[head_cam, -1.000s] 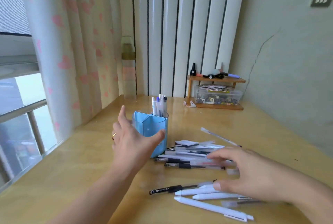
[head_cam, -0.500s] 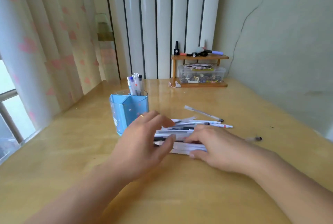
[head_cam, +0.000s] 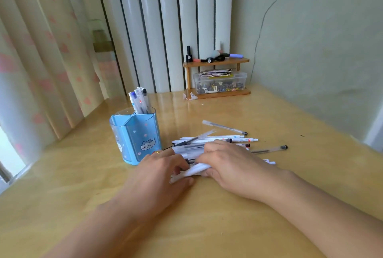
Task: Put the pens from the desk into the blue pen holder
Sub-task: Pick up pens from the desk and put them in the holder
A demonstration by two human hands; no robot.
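Observation:
The blue pen holder [head_cam: 136, 139] stands upright on the wooden desk [head_cam: 83, 174], with several pens [head_cam: 139, 100] sticking out of its back compartment. Just to its right lies a heap of white and clear pens [head_cam: 217, 140]. My left hand [head_cam: 161, 172] and my right hand [head_cam: 230, 164] meet over the near side of the heap, fingers curled round a bundle of white pens [head_cam: 194, 169] between them. Two clear pens [head_cam: 224, 127] lie apart at the heap's far and right sides.
A small wooden shelf [head_cam: 216, 61] with little bottles stands at the back against the wall, over a clear plastic box [head_cam: 220, 82] of small items. A curtain [head_cam: 41, 60] hangs at the left. A green wall runs along the right.
My left hand left the pen holder and came down onto the heap. Both hands have drawn the near pens into a bundle and closed on it. The view has tilted down.

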